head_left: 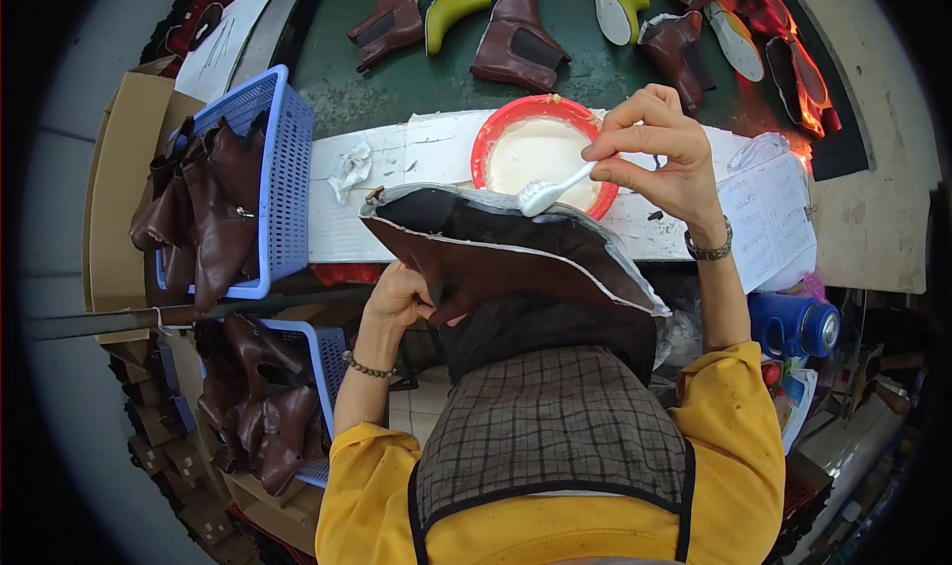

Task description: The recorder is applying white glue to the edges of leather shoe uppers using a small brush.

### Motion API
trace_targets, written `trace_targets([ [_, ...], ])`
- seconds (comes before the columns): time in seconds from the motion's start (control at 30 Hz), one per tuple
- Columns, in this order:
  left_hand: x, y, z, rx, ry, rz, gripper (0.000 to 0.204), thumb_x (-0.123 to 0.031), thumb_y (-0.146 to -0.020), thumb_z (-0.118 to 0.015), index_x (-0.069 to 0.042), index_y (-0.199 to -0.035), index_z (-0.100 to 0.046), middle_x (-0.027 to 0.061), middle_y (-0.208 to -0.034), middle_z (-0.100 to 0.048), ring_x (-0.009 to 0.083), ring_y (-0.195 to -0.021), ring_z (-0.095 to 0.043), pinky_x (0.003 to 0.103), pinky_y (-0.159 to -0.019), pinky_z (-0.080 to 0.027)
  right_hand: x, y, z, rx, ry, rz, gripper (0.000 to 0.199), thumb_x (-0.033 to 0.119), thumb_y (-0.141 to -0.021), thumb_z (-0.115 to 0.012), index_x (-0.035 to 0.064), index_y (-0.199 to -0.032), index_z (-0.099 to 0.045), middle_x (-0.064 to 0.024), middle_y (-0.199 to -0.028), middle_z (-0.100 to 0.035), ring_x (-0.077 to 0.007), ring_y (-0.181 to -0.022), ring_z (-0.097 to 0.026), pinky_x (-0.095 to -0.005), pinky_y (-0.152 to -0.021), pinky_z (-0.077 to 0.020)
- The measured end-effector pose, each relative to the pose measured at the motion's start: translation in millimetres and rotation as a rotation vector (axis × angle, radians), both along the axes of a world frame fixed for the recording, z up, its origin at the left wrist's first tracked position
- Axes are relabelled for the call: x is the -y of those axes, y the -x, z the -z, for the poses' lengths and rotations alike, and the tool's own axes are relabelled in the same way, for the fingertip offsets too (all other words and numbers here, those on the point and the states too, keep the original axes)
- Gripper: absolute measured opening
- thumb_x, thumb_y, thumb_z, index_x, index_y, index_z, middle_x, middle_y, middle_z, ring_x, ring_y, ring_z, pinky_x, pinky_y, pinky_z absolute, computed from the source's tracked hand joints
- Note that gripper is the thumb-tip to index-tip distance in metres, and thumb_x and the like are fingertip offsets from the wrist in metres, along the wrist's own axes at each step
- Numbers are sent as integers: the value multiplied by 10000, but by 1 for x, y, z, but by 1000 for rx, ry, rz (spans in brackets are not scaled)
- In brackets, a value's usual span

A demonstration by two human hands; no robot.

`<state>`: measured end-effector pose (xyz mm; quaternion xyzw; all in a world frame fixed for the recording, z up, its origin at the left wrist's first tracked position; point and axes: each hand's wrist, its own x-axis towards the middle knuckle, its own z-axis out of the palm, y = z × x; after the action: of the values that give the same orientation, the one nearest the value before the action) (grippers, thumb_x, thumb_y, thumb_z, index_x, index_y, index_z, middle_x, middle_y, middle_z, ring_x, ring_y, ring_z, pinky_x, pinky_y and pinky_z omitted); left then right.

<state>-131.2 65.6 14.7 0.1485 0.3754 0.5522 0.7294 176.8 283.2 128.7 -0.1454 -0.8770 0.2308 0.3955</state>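
Note:
A dark brown leather boot upper (pixel 496 264) hangs in front of my body, its wide opening facing up and its edge lined with white. My left hand (pixel 402 292) is closed on its left underside; some fingers are hidden beneath the leather. My right hand (pixel 656 146) pinches the handle of a small white brush (pixel 557 192). The brush's bristle end lies at the far edge of the upper, coated in white paste. Just beyond stands a red bowl (pixel 482 148) of creamy white paste, with dried crust on its rim.
Blue plastic baskets (pixel 288 188) of brown uppers stand at the left, beside a cardboard box (pixel 134 193). Brown boots (pixel 521 39) and lime-green shoe forms (pixel 456 4) cover the green table. Written sheets (pixel 769 223) and a blue flask (pixel 793 325) are at the right.

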Motion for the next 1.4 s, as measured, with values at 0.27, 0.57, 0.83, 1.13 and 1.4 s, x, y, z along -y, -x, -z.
trace_targets([
  [0.27,2,4,0,36,-86,3,361,63,-661,-612,102,-1017,-655,155,-783,-671,152,-458,-528,279,-362,-318,3,-21,26,3,57,67,220,155,-718,-906,151,-919,-817,40,-889,-704,-117,-865,-622,-352,-914,-352],
  [0.57,-2,23,-20,-568,-134,-104,262,66,-728,-676,74,-989,-690,132,-896,-705,197,-751,-670,286,-640,-520,14,-51,30,-181,302,425,173,-19,-922,-732,-16,-1093,-764,-44,-1016,-685,-84,-865,-626,-207,-723,-488],
  [0.83,-62,-17,-58,-1661,-823,-673,554,-52,-787,-823,-56,-1322,-681,157,-1279,-593,307,-1162,-619,377,-1012,-493,51,5,-3,-167,166,269,211,-43,-866,-776,-3,-1073,-773,-55,-955,-669,-104,-818,-629,-230,-676,-490],
  [1.13,-87,-27,-54,-1805,-887,-1014,486,-129,-814,-813,-71,-1286,-713,151,-1294,-555,289,-1150,-585,369,-956,-500,74,14,9,-47,-3,296,229,23,-793,-852,35,-1012,-788,-58,-887,-668,-171,-749,-659,-289,-623,-516],
  [1.4,-98,-23,-38,-1828,-923,-1125,513,-124,-809,-814,-58,-1306,-707,157,-1296,-551,291,-1145,-588,367,-953,-500,104,14,11,-19,492,199,135,52,-877,-804,-2,-999,-782,-60,-842,-678,-131,-692,-635,-268,-599,-490],
])
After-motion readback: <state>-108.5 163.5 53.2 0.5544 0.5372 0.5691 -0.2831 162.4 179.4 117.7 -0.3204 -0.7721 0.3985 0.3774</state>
